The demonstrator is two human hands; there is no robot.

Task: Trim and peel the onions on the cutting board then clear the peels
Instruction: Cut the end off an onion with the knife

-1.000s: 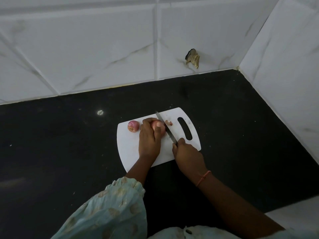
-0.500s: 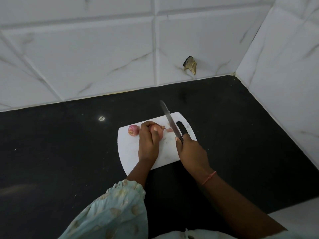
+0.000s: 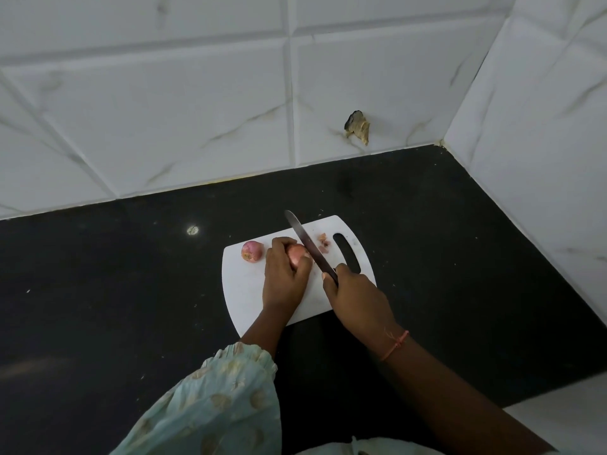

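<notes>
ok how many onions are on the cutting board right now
2. One onion lies free near the cutting board's left edge; the other onion is held by the left hand. None appears hidden.

Smooth white plastic cutting board (image 3: 243,300); metal knife (image 3: 303,239); glossy marbled wall tiles (image 3: 164,126).

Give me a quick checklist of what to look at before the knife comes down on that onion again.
1. Held onion steadied by the left hand: ok, fingers curl round it on the cutting board.
2. Knife firmly gripped by the right hand: ok.
3. Blade lined up at the onion's right end: ok, it lies against that end.
4. Left fingertips clear of the blade: cannot tell, they sit very close to it.
5. Second onion out of the way: ok, it rests left of the hand.
6. Trimmed scraps clear of the cut: ok, they lie beside the handle slot.
</notes>
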